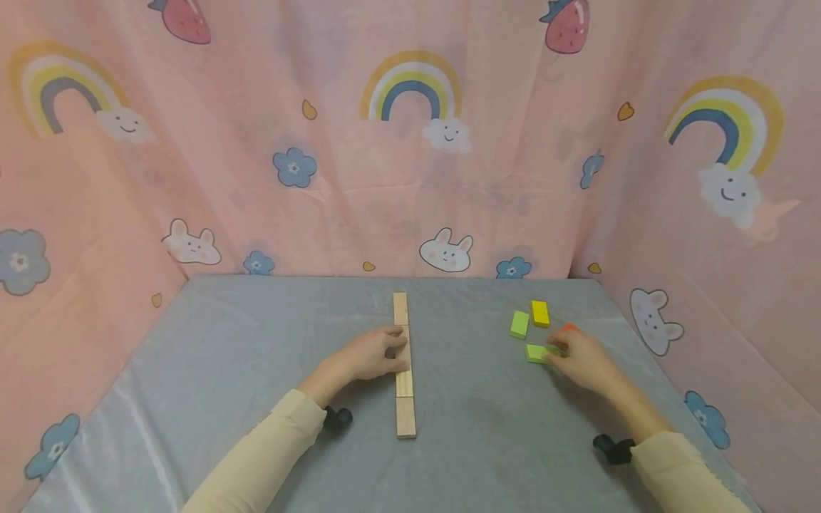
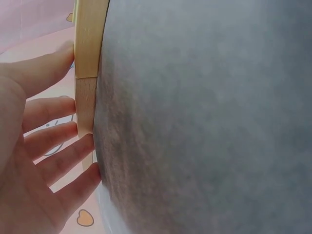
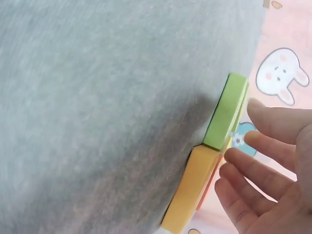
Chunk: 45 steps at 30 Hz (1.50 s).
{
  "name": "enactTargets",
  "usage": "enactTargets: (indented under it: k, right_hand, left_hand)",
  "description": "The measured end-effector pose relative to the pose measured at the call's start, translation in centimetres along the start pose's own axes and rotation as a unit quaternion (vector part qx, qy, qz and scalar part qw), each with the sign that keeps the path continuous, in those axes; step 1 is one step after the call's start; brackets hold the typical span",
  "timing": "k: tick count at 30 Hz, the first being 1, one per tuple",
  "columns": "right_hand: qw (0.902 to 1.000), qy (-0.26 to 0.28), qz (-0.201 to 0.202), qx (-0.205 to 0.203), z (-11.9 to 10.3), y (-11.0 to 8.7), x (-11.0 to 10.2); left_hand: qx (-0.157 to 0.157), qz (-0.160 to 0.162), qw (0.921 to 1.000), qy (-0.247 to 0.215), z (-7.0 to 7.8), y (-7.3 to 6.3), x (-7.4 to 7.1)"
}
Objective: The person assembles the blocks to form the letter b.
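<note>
Plain wooden blocks [image 1: 404, 385] lie end to end in a straight row running away from me. My left hand [image 1: 368, 354] is at the middle of this row, its fingertips [image 2: 68, 100] along the blocks' side and its fingers loosely spread. Over at the right, my right hand [image 1: 584, 360] hovers beside a light green block [image 1: 536, 354], thumb and fingers apart. In the right wrist view, that hand's fingertips are close to a green block [image 3: 226, 112] and an orange-yellow block [image 3: 189, 191]. The hand partly hides a red-orange block [image 1: 568, 328] in the head view.
Beyond the right hand lie another light green block [image 1: 519, 325] and a yellow block [image 1: 540, 313]. Grey cloth [image 1: 288, 306] covers the table. A pink patterned curtain [image 1: 359, 199] hangs along its back and sides.
</note>
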State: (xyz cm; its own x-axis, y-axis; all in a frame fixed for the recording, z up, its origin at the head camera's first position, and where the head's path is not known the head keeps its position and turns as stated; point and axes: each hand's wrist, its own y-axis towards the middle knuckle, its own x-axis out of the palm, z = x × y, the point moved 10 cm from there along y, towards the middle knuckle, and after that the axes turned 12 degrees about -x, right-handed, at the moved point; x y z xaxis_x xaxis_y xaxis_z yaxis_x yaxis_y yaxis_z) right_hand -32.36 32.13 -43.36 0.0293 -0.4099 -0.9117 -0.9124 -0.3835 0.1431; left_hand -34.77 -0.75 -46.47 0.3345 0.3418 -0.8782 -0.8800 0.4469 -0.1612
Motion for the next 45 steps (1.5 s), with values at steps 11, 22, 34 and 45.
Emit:
enactTargets:
  k: [11,22,34,45]
  right_hand:
    - [0.9994,-0.002,-0.022,0.026,1.7,0.1,1.0]
    - [0.9986,0.02,-0.01,0.049,2.1,0.0,1.2]
    - [0.996,0.07,0.022,0.05,-0.5,1.8,1.4]
    - [0.9927,0.114,0.035,0.017,-3.9,4.4,2.3]
  left_hand:
    - [-0.001,0.0,1.0,-0.001,0.0,-0.1,-0.1]
    - [-0.011,0.001,0.9999,0.0,-0.2,-0.1,-0.1]
    - [-0.013,0.001,0.9999,-0.002,-0.3,0.0,-0.1]
    - [-0.017,0.0,0.9999,-0.001,-0.2,0.1,-0.2]
